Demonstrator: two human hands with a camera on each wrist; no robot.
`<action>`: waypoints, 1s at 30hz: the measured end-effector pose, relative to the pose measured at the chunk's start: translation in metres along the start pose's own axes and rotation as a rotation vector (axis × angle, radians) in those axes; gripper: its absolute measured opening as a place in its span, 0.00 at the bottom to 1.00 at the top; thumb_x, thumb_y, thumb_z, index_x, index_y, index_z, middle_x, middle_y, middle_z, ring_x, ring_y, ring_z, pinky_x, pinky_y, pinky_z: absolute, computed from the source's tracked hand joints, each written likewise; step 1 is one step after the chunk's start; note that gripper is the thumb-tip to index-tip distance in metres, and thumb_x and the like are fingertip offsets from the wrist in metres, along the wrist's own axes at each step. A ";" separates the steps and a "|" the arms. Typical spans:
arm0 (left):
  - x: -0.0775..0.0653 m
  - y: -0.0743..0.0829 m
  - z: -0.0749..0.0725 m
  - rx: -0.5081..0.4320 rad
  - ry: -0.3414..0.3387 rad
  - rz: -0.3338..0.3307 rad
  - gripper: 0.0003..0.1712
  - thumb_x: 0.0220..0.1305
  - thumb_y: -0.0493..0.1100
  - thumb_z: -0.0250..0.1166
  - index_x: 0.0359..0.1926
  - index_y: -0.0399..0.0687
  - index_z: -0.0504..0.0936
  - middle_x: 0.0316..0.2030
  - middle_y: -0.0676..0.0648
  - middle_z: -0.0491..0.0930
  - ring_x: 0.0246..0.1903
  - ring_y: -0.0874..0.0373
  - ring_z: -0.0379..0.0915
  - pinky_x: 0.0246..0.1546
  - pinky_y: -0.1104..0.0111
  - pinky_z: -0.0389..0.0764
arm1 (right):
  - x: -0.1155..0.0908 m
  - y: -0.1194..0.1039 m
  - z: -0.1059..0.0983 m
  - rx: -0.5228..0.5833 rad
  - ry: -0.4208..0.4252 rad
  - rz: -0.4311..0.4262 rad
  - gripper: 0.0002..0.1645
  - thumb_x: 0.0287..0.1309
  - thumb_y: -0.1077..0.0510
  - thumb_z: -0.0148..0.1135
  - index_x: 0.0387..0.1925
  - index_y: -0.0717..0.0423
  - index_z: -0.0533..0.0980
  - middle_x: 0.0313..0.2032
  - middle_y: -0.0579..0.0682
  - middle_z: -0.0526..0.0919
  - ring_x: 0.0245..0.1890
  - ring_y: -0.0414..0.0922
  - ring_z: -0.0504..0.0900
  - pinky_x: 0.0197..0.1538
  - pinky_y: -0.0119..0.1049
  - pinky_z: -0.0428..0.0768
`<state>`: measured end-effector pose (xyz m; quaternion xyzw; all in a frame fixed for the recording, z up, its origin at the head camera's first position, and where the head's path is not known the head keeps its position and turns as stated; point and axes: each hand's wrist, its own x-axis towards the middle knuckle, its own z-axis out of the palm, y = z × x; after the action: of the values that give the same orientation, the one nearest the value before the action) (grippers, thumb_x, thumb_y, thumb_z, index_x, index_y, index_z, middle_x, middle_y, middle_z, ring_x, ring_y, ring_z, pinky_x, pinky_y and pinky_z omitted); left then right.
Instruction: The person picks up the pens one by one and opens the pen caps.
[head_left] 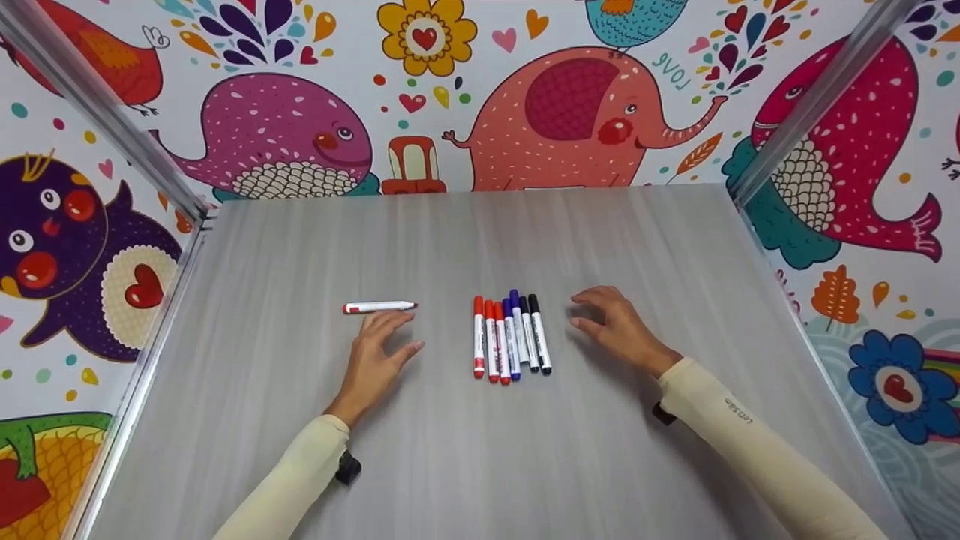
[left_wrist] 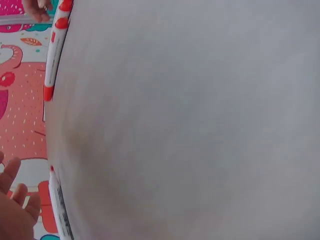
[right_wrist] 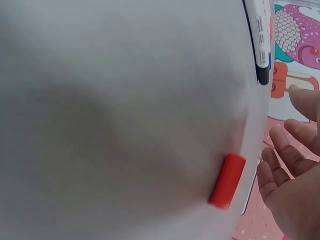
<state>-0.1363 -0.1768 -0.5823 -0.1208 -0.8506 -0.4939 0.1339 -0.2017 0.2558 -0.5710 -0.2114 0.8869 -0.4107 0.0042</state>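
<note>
An uncapped white marker with a red tip lies sideways on the left of the table, its tip toward the right. Just in front of it hovers my left hand, thumb spread, holding nothing. Mid-table, several capped markers lie side by side: red markers at left, blue markers in the middle, black markers at right. To the right of this row is my right hand, fingers loosely bent around nothing. A loose red cap shows near it in the right wrist view; the head view hides the cap.
The grey wood-grain table is bounded by a patterned back wall and side panels. Metal posts rise at both back corners. Dark wrist straps sit under both cream sleeves.
</note>
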 end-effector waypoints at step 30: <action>-0.034 0.032 0.062 -0.136 -0.058 -0.190 0.32 0.65 0.37 0.81 0.68 0.36 0.83 0.69 0.37 0.79 0.75 0.37 0.68 0.77 0.41 0.66 | 0.036 -0.036 0.051 0.021 -0.152 -0.023 0.29 0.72 0.57 0.74 0.69 0.65 0.79 0.69 0.59 0.76 0.71 0.57 0.69 0.75 0.57 0.72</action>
<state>-0.1000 -0.1097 -0.5974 -0.0626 -0.8263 -0.5571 0.0532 -0.2122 0.1848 -0.5724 -0.2520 0.8772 -0.4028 0.0693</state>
